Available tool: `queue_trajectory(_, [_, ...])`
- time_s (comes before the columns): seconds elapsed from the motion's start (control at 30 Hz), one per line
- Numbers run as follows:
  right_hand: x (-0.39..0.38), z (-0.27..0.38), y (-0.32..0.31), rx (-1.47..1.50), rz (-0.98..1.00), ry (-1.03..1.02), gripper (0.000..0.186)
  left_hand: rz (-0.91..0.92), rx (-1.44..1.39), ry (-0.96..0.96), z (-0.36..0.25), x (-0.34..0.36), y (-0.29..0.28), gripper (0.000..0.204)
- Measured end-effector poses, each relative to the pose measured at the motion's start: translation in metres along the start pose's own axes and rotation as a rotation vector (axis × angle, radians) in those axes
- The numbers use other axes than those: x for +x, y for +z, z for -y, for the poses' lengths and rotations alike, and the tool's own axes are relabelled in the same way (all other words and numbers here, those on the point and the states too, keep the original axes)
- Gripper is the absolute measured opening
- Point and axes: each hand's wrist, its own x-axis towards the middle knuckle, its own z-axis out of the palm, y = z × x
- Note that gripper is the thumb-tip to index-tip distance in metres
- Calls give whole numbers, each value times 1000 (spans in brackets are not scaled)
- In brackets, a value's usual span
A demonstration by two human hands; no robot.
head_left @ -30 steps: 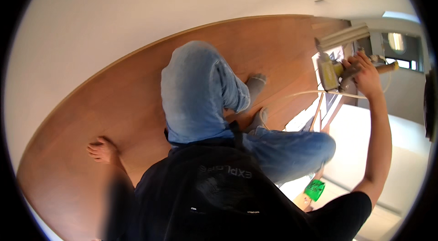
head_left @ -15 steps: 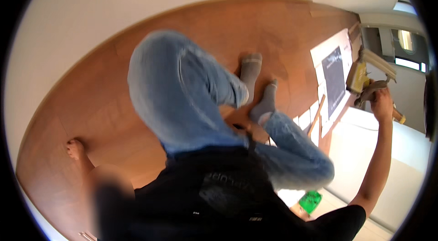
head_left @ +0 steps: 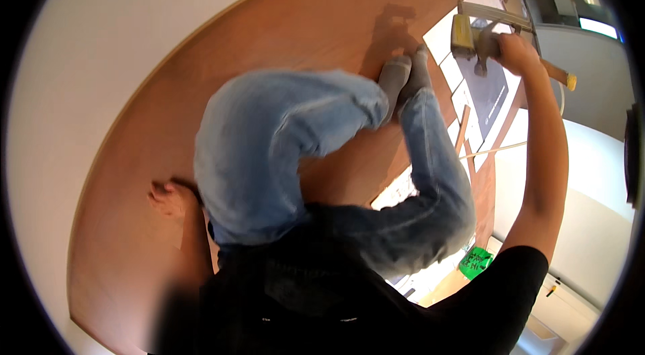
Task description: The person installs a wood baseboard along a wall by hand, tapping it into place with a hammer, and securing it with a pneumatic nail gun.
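Observation:
Low at the left, my left hand (head_left: pixel 171 198) rests on the reddish-brown wood floor (head_left: pixel 148 147) beside my bent knee, its fingers apart and nothing in it. My right hand (head_left: pixel 517 54) is raised at the upper right, closed round a hammer (head_left: pixel 485 47). The hammer's grey head points left, and its pale handle end (head_left: pixel 570 81) sticks out past my wrist. Against the head sits a yellow block-shaped piece (head_left: pixel 462 36), and just above runs a long grey bar (head_left: pixel 496 14). Whether these two are also in my grip, I cannot tell.
White sheets and a dark panel (head_left: pixel 485 90) lie under the raised hand, with a thin wood strip (head_left: pixel 462 128) nearby. A pale wall (head_left: pixel 101 53) borders the floor at left. A green item (head_left: pixel 476 262) is by my right elbow. My socked feet (head_left: pixel 395 79) are on the floor.
My right hand has moved up and left with the hammer, over the sheets. My left hand has shifted right, nearer my leg, and its fingers have spread. My legs have turned and my view has shifted.

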Motion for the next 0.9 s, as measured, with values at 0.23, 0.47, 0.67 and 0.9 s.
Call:
queue_trajectory(0.23, [216, -136, 4, 93, 72, 121, 51, -6, 113, -126, -17, -27, 23, 52])
queue_trajectory(0.47, [167, -280, 30, -27, 289, 147, 51, 122, 253, -123, -21, -52, -3, 52])
queue_trajectory(0.67, [139, -340, 2, -20, 227, 333, 43, 57, 174, -83, 35, -49, 13, 54])
queue_trajectory(0.9, [223, -446, 160, -62, 83, 277, 37, 561, 780, -336, 13, 9, 17, 57])
